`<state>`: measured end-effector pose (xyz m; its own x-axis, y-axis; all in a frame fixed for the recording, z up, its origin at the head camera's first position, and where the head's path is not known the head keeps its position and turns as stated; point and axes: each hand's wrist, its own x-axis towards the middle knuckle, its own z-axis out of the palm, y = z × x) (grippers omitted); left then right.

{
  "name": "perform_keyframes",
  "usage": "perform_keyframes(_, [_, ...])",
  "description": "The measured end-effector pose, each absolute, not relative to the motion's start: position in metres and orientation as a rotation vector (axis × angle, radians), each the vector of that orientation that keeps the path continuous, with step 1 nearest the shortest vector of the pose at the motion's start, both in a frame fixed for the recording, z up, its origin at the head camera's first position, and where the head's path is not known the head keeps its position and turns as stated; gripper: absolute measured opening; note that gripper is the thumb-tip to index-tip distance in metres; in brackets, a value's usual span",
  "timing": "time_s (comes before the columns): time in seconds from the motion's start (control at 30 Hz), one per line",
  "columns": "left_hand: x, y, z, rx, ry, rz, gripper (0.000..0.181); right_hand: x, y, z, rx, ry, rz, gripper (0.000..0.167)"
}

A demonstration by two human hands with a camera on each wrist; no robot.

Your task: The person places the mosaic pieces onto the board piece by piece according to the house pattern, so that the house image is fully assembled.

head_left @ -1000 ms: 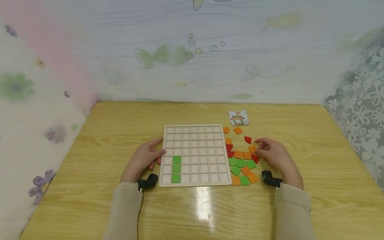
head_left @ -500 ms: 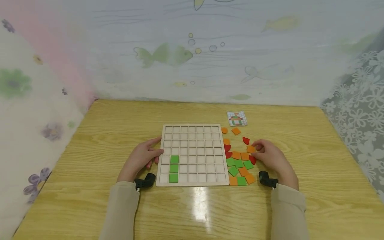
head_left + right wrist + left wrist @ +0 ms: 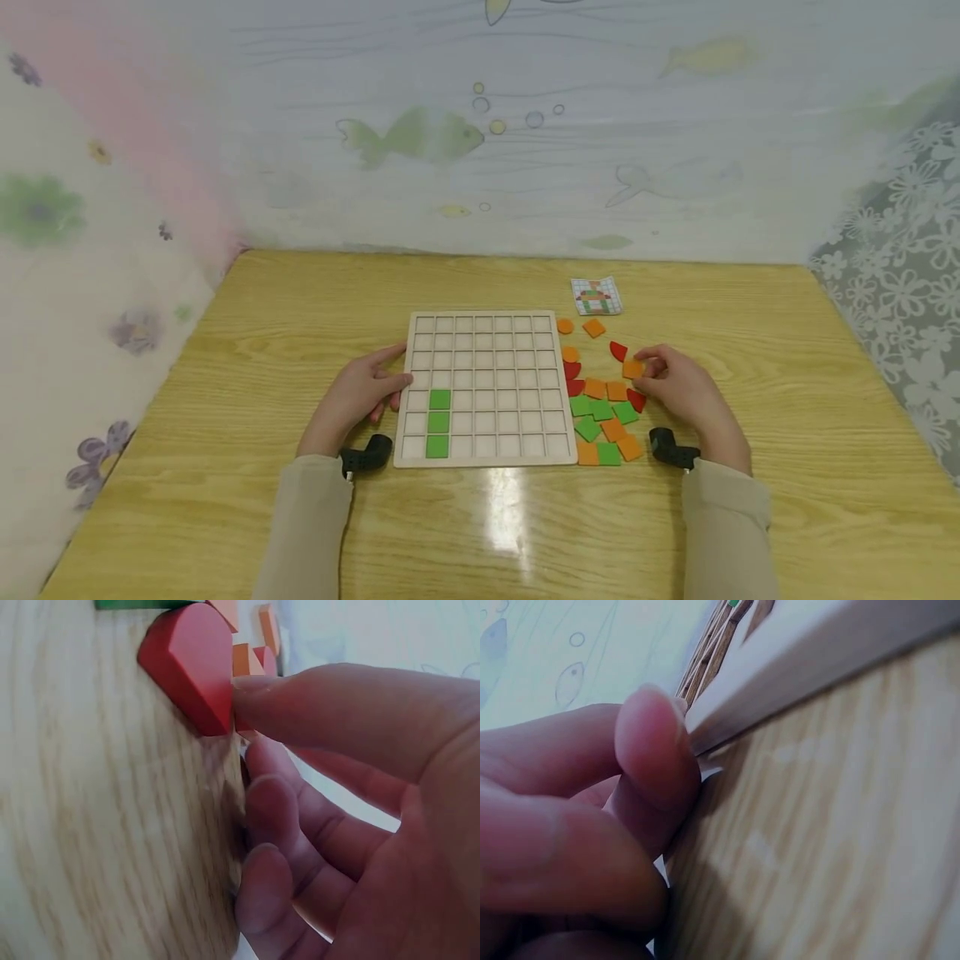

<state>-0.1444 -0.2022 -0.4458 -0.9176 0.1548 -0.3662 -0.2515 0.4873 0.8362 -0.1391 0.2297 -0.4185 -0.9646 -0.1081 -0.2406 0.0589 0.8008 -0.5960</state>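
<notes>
Head view: I have both forearms over a wood-grain table [image 3: 420,533], with a square pale wooden grid board [image 3: 508,400] lying flat between my hands.
Right hand: my right hand [image 3: 681,385] pinches an orange square tile [image 3: 632,369] by its edges, between thumb and forefinger, to the right of the board.
Tile height: I cannot tell whether the pinched tile touches the table.
Right wrist view: a thick red quarter-circle tile [image 3: 193,667] lies just beside my thumb tip; my thumb partly hides the orange pieces behind.
Left hand: my left hand [image 3: 358,392] grips nothing; thumb and forefinger rest against the board's left edge, the forefinger extended.
Left wrist view: a fingertip [image 3: 652,739] sits close to the board's corner; which finger it is, I cannot tell.
Board cells: three green square tiles [image 3: 438,422] fill the three nearest cells of the second column from the left.
Loose tiles: along the board's right side lie more green squares [image 3: 602,409], orange squares [image 3: 617,391], two orange discs [image 3: 566,327] and other red quarter-circles [image 3: 618,351].
Card: a small printed pattern card [image 3: 596,297] lies beyond the loose tiles, near the board's far right corner.
</notes>
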Motion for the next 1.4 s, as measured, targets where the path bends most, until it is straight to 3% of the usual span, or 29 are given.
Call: perform_keyframes(1.4, [-0.1456,-0.2043,-0.4492,-0.074,2.355,1.393,0.057,-0.1447,0.2259,-0.4225,0.017,2.756,-1.017,0.024])
